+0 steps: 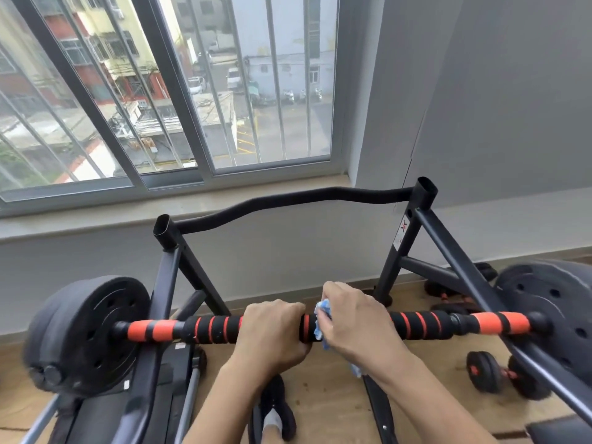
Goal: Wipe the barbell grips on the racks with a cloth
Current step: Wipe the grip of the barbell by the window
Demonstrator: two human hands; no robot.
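Barbell grip (211,328) gripped by left hand (272,331); right hand (355,322) clutches blue cloth (321,318) around it.

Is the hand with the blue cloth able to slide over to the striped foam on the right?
Probably yes: the right hand with the blue cloth already wraps the black-and-orange foam bar, and the striped grip beside it looks uncovered.

Most of the crumpled blue-white cloth (321,318) lies hidden under the right hand (355,322); at three o'clock the round black weight plate (557,302) runs off-frame, blurred.
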